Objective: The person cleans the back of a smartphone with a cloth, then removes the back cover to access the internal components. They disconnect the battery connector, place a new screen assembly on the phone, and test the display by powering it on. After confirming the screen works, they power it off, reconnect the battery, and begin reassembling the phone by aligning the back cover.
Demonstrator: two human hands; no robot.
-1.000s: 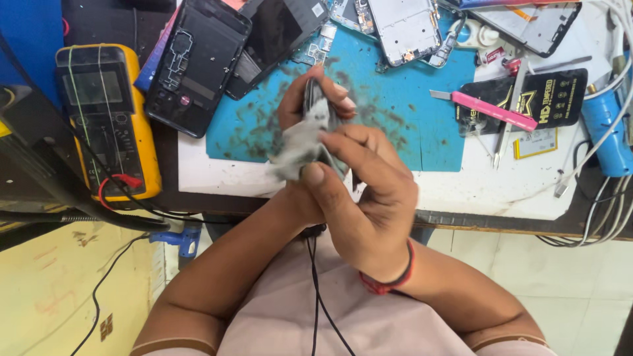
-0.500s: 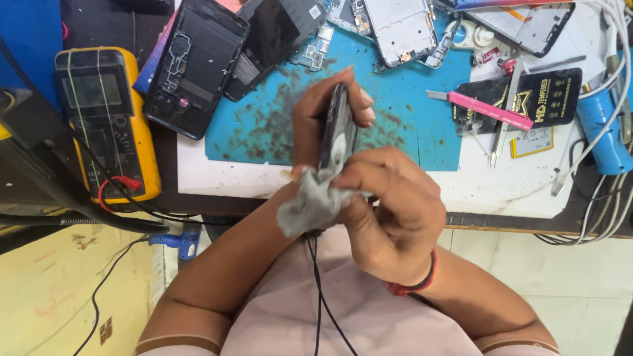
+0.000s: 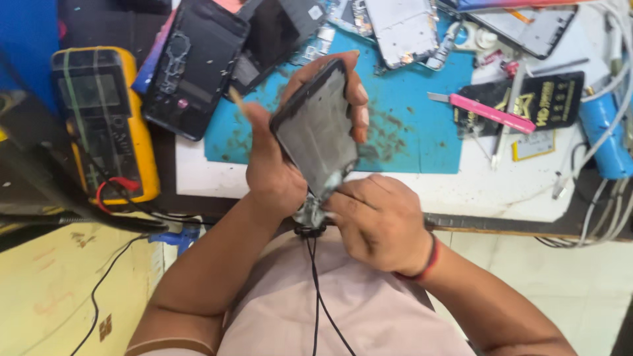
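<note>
1. Plainly risked a slip: gripped the dark phone (image 3: 315, 132) by its edges alone in the left hand (image 3: 277, 171), tilted, raised clear of the blue mat (image 3: 409, 125) and out past the near edge of the white table (image 3: 461, 198). Could have dropped to the floor under too hard a rub.
2. Probably risked strain as well at the phone's near end, pressed there by the right hand (image 3: 379, 221). Could have flexed or cracked the panel with a heavy push against so light a hold.
3. Might also have snagged the thin black cable (image 3: 316, 283) hanging just below both hands.
4. Clasped the phone firmly with the left hand: thumb along the left edge, fingers curled over the far right edge, forearm rising from the near left.
5. Clenched the right hand knuckles-up, pinching a grey cloth (image 3: 310, 212) against the phone's near end; wore a red band (image 3: 430, 258) at that wrist.
6. Kept well apart from the yellow multimeter (image 3: 105, 118) at far left and the pink-handled tool (image 3: 488, 113) at right.
</note>
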